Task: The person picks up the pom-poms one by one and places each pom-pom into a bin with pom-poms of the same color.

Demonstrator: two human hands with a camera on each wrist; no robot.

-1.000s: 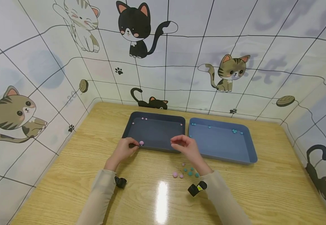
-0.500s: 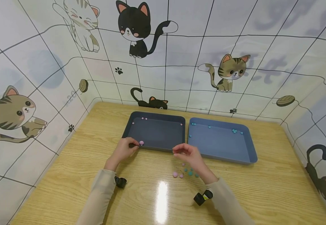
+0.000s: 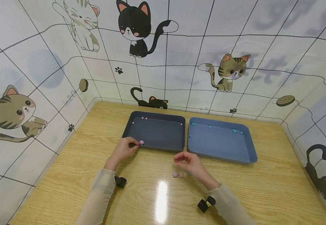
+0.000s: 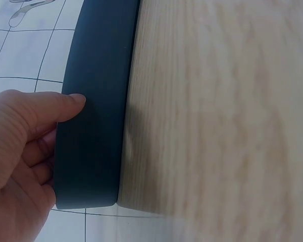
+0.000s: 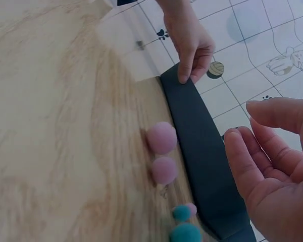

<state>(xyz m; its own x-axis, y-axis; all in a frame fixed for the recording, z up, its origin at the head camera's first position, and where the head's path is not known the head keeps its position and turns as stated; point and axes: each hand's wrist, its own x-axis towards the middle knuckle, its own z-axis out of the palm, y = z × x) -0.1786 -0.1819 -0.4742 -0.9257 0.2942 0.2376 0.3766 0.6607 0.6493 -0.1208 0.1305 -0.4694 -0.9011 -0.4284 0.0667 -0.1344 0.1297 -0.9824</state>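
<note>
My left hand [image 3: 123, 149] pinches the near left rim of the dark tray [image 3: 160, 134]; in the left wrist view its thumb [image 4: 73, 105] lies on the tray's outer wall. Inside that tray, a larger pink ball [image 3: 141, 142] sits beside the fingertips, with several small pink ones farther off. Above the wooden table, my right hand [image 3: 190, 164] hovers with curved fingers and a gap between thumb and fingertips, holding nothing. Two pink balls [image 5: 162, 137] lie below it, near a small pink ball [image 5: 192, 208] and teal balls [image 5: 186, 233]. The hand hides part of this group in the head view.
A blue tray [image 3: 220, 140] with several small teal balls [image 3: 234, 131] stands right of the dark one. The wooden table [image 3: 275, 181] extends around both. Cat-patterned sheeting [image 3: 179, 81] rises behind and at the sides.
My right hand has drawn back from the dark tray's near right corner toward me, over the loose balls. The left hand stays at the rim.
</note>
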